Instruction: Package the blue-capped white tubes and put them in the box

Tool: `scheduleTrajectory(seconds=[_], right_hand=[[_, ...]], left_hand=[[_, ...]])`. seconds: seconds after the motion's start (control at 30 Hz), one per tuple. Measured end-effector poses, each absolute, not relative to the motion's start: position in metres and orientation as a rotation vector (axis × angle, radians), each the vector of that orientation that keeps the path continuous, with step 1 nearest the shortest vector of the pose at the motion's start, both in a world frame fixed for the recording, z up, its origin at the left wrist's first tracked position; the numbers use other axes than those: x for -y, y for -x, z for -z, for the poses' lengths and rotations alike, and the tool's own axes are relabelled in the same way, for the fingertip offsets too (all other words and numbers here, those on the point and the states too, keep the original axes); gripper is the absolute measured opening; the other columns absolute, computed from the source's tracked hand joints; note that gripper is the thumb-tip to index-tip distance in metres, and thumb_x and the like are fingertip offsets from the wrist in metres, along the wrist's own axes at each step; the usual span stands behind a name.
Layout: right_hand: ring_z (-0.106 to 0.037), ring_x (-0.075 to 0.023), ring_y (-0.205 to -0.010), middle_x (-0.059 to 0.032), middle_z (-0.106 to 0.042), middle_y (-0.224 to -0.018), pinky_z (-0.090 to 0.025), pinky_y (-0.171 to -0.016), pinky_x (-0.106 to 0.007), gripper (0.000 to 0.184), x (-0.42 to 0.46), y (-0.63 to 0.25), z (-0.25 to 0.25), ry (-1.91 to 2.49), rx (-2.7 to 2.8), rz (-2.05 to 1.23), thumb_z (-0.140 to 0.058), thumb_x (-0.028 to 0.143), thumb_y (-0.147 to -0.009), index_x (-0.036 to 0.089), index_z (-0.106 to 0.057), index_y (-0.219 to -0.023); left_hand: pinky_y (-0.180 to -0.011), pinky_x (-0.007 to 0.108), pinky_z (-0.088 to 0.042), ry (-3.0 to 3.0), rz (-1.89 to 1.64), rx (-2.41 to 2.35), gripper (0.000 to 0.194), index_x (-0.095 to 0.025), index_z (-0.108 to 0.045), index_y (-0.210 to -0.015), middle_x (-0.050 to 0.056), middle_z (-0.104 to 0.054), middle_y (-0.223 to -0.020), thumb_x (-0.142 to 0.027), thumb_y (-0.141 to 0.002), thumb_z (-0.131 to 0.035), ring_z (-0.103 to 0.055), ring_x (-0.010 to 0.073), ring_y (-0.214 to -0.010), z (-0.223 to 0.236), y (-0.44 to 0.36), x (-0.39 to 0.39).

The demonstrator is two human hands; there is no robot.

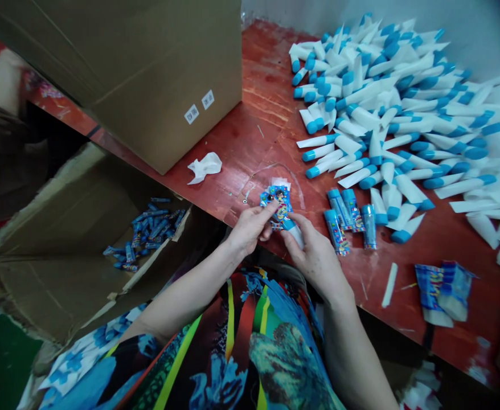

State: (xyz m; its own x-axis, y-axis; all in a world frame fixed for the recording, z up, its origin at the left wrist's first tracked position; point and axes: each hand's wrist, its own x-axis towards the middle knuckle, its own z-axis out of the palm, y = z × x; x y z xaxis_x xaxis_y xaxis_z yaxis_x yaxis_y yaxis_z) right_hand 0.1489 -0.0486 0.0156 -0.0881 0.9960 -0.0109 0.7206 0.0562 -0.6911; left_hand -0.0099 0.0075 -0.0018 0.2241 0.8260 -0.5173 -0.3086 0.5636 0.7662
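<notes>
Close to the front edge of the red table, my left hand [250, 229] is closed on a blue printed plastic wrapper [281, 196], thumb on top. My right hand [316, 256] pinches a white tube with a blue end [295, 232] between thumb and fingers. The tube's blue end meets the wrapper's lower side; whether it is inside the wrapper I cannot tell. To the right of my hands lie several blue-wrapped tubes [336, 230]. Behind them spreads a large heap of white tubes with blue ends [373, 122].
A tall cardboard box [147, 74] stands at the back left. Below it, an open carton [53, 279] contains several blue-wrapped pieces [151, 228]. Crumpled white paper [205, 167], a white strip [389, 285] and printed wrappers [429, 290] lie on the table [271, 136]. Another person's arm [6, 82] shows far left.
</notes>
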Motion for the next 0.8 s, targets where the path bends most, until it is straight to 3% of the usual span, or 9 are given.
scheduleTrajectory(seconds=[0.3, 0.4, 0.47, 0.6, 0.73, 0.8], right_hand=[[-0.075, -0.0343, -0.104, -0.0156, -0.074, -0.126, -0.06, -0.085, -0.047, 0.043, 0.044, -0.129, -0.004, 1.783, 1.69, -0.638, -0.056, 0.045, -0.097, 0.021, -0.061, -0.133], [-0.074, -0.0296, -0.104, -0.0127, -0.074, -0.122, -0.06, -0.086, -0.043, 0.046, 0.049, -0.131, -0.001, 1.634, 1.583, -0.842, -0.06, 0.048, -0.096, 0.022, -0.057, -0.135], [-0.073, -0.0244, -0.089, -0.0076, -0.075, -0.104, -0.06, -0.076, -0.038, 0.046, 0.053, -0.134, 0.003, 1.504, 1.463, -1.074, -0.058, 0.05, -0.099, 0.023, -0.054, -0.135], [-0.062, -0.0183, -0.062, 0.0029, -0.062, -0.074, -0.054, -0.058, -0.032, 0.046, 0.056, -0.132, 0.013, 1.384, 1.156, -1.296, -0.058, 0.053, -0.098, 0.023, -0.052, -0.133], [-0.057, -0.0169, -0.058, 0.0051, -0.056, -0.068, -0.053, -0.057, -0.032, 0.048, 0.052, -0.128, 0.017, 1.373, 1.106, -1.311, -0.061, 0.054, -0.097, 0.024, -0.056, -0.134], [-0.059, -0.0171, -0.063, 0.0016, -0.063, -0.076, -0.053, -0.059, -0.032, 0.048, 0.055, -0.131, 0.015, 1.368, 1.145, -1.325, -0.063, 0.052, -0.096, 0.024, -0.06, -0.135]], left_hand=[[-0.041, 0.021, -0.021, -0.511, -0.815, -0.983, 0.051, -0.016, -0.057, -0.067, -0.005, -0.047, -0.047, -0.056, -0.073, -0.088, -0.038, 0.0039, -0.04, -0.005, 0.001, 0.002], [-0.042, 0.02, -0.023, -0.48, -0.864, -0.966, 0.051, -0.015, -0.058, -0.068, -0.006, -0.047, -0.047, -0.056, -0.073, -0.088, -0.037, 0.0037, -0.04, -0.005, 0.008, -0.005], [-0.043, 0.021, -0.023, -0.474, -0.892, -0.947, 0.051, -0.015, -0.056, -0.067, -0.006, -0.044, -0.045, -0.056, -0.075, -0.086, -0.035, 0.0036, -0.04, -0.005, 0.012, -0.006], [-0.043, 0.022, -0.022, -0.526, -0.805, -0.931, 0.052, -0.015, -0.058, -0.067, -0.006, -0.044, -0.045, -0.058, -0.077, -0.084, -0.036, 0.0038, -0.039, -0.002, 0.01, 0.004], [-0.043, 0.023, -0.022, -0.582, -0.742, -0.932, 0.052, -0.014, -0.06, -0.071, -0.001, -0.055, -0.053, -0.061, -0.077, -0.082, -0.04, 0.004, -0.039, 0.0, 0.006, 0.012], [-0.041, 0.023, -0.02, -0.586, -0.793, -0.946, 0.049, -0.014, -0.063, -0.079, -0.001, -0.058, -0.057, -0.058, -0.077, -0.083, -0.039, 0.0038, -0.039, -0.002, 0.01, 0.007]])
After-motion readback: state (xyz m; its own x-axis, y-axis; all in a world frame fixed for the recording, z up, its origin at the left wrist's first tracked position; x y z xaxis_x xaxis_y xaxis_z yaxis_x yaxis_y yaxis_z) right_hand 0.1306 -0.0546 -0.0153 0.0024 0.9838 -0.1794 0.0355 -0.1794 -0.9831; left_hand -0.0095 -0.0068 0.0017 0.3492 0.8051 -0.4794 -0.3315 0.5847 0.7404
